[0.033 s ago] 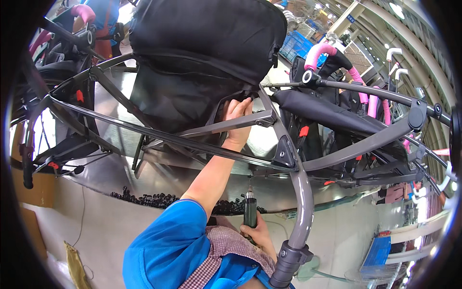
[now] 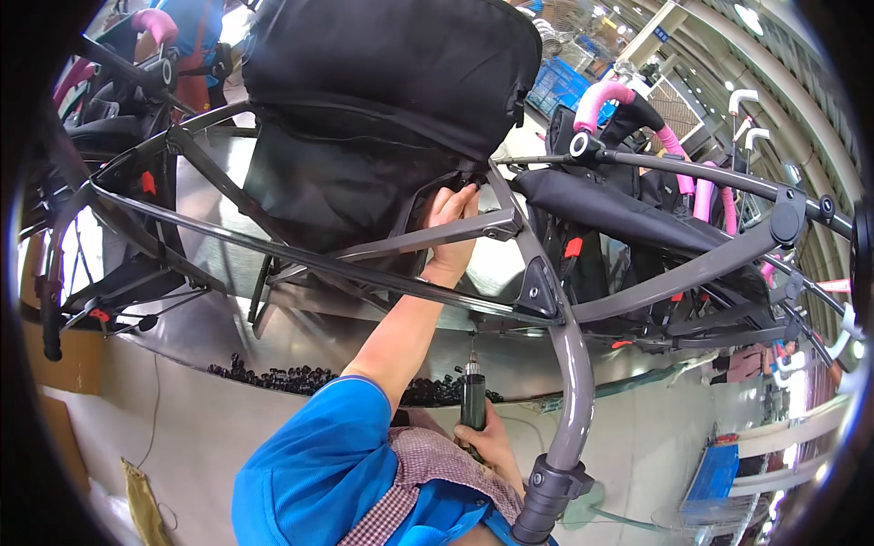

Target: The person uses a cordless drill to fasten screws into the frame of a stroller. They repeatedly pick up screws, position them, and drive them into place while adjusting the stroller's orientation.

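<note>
A stroller with a grey metal frame (image 2: 455, 227) and black fabric seat (image 2: 337, 182) stands in front of me. My left hand (image 2: 448, 218) reaches up past the frame's bars to the right edge of the fabric. Its fingers are curled together beside the upright tube; what they pinch is hidden. Low down, close to my body, my right hand (image 2: 492, 437) is closed round a dark green electric screwdriver (image 2: 473, 400). The thin bit points away from me, apart from the frame. A black padded panel (image 2: 391, 73) rises above the seat.
Small black parts (image 2: 273, 375) lie piled along the near edge of the metal table (image 2: 364, 337). More strollers with pink handles (image 2: 601, 102) stand on the right and far left. A curved grey tube (image 2: 572, 391) comes down close on my right. Another person's blue clothing (image 2: 196, 32) shows far left.
</note>
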The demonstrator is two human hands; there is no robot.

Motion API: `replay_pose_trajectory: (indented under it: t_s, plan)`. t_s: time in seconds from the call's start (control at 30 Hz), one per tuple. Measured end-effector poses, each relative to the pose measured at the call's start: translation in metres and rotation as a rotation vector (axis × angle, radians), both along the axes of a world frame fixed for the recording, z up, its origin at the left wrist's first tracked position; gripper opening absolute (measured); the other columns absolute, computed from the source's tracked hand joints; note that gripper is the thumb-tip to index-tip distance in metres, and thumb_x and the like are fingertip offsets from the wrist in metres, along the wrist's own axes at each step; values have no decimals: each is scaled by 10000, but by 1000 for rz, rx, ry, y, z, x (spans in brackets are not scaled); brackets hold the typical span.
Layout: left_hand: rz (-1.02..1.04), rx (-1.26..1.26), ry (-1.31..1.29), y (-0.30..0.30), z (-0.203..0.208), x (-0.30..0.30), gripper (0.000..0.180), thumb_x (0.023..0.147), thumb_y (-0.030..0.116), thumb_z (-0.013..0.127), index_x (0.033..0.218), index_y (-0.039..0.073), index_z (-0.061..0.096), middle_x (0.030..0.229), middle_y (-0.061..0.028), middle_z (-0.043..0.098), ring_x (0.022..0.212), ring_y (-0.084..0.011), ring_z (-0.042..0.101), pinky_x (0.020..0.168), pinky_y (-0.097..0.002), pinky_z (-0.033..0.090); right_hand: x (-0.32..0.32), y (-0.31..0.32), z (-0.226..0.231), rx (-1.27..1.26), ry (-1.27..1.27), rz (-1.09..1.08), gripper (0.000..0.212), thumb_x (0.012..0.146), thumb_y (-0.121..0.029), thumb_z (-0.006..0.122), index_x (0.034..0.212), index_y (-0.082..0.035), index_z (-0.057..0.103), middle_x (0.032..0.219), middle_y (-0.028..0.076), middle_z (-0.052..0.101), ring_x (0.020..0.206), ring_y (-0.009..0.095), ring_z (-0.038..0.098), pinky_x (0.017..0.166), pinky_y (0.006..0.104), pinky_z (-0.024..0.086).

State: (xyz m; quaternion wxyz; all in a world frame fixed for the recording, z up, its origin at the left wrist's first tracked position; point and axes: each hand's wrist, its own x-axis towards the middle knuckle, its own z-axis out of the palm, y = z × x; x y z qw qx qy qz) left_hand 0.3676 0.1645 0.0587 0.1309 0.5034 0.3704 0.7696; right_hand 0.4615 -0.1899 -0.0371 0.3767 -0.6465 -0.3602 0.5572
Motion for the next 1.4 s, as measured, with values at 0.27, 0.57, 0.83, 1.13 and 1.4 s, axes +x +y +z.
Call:
replay_pose_trajectory:
  t_s: [0.27,0.57,0.83,1.13,1.4]
  plan:
    - [-209,13,-224,11,-21,-4,168,862,-34,681,1028,-12,690,881,-7,653,829,-90,605,748,-225,478,-10,43,52,63,94,-61,681,755,-162,832,1243,-31,375,798,94,600,576,227,639,489,345,510]
    - [-295,-55,-149,21,4,-40,95,807,-76,707,864,-21,655,763,-32,612,678,-89,557,618,-225,449,-37,156,144,314,112,183,691,761,-115,810,1291,-1,382,828,92,600,593,200,627,524,313,505]
    - [-476,-214,-111,26,4,-44,72,855,-66,670,867,-21,616,761,-15,596,702,-70,535,620,-219,445,-39,191,143,355,240,116,674,828,-67,705,1399,-31,349,817,71,599,538,177,639,435,305,535]
    - [-831,-215,-276,33,1,-47,36,919,-8,631,924,-3,596,833,26,571,743,-38,490,676,-180,428,-19,205,127,304,-205,100,639,758,-71,790,1305,-14,465,880,50,615,779,98,612,720,254,518]
    - [-1008,-225,-332,40,-3,-61,48,942,26,621,980,11,596,873,42,566,801,-26,508,739,-176,425,-38,209,167,161,193,127,623,858,-19,655,1387,-59,330,785,91,588,490,190,632,378,280,491]
